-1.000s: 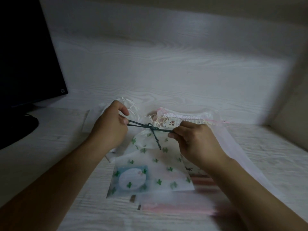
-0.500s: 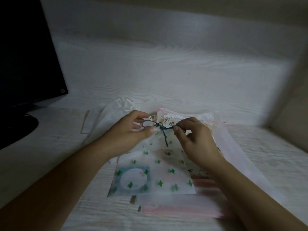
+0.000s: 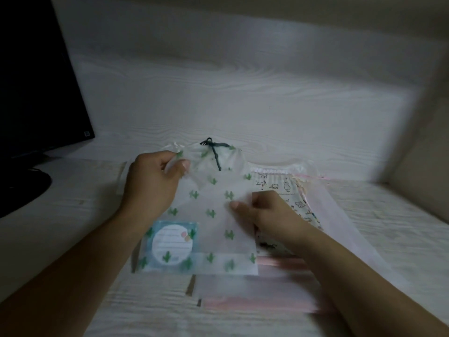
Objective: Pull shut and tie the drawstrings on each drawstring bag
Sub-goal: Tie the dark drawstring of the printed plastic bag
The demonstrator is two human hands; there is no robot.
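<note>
Translucent cactus-print bag (image 3: 213, 215); dark drawstring (image 3: 213, 152) knotted

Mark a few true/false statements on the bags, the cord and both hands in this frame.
1. The dark cord on the cactus bag is knotted at the bag's top. True.
2. The left hand pinches the cord. False: it grips the bag's upper left corner; the cord lies free.
3. The right hand holds the cactus bag's right edge. True.
4. The monitor stands to the right of the bags. False: it is at the far left.
5. A bag with animal drawings lies partly under the cactus bag. True.
</note>
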